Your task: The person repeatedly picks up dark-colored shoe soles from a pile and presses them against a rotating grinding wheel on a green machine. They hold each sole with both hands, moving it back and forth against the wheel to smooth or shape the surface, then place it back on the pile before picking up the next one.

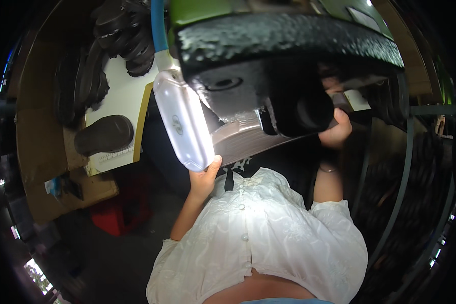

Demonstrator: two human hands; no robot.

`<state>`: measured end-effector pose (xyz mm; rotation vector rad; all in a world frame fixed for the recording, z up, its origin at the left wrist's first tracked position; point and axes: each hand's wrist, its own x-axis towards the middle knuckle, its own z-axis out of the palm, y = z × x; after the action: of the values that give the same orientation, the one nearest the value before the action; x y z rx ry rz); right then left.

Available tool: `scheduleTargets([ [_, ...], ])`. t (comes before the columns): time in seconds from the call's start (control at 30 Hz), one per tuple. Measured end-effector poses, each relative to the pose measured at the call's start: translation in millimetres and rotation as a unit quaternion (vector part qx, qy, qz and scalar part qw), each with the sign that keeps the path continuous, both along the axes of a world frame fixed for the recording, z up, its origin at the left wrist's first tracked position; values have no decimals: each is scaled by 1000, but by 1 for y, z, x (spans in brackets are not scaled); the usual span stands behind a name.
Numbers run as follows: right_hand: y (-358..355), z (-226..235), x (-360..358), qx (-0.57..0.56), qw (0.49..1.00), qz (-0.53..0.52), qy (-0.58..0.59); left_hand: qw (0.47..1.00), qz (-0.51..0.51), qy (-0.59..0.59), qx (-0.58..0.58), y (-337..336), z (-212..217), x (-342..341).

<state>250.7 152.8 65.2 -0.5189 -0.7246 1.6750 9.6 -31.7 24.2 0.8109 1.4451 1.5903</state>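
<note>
dim workshop, hands [203,178] at white oblong lamp [183,119], black machine [289,61]

One label and one small package, no signs or screens to be made out.

A small oval label [177,124], dark on pale, sits on the side of the long white tube [183,121] that runs down the middle left. Far to the left, on the brown cardboard sheet [40,152], lies a small crumpled package [53,186] in blue and white, next to a dark lump. Its shape is too blurred to tell more.
</note>
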Motion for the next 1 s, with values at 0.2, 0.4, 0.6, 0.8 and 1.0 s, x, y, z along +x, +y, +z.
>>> scheduleTargets([
  [0.2,-7,20,-47,60,992,86,66,998,-15,-59,-15,-23,-10,-16],
  [0.4,-44,20,-85,-261,948,7,184,995,95,-16,2,-45,-1,-43],
  [0.6,-70,-15,-111,-12,996,83,7,994,107,0,-2,-55,-9,-77],
  [0.8,-54,9,-103,72,971,170,-151,976,-67,100,-181,-44,-55,-80],
  [1.0,-40,29,-98,110,930,228,-266,938,-252,145,-188,3,-43,-2],
])
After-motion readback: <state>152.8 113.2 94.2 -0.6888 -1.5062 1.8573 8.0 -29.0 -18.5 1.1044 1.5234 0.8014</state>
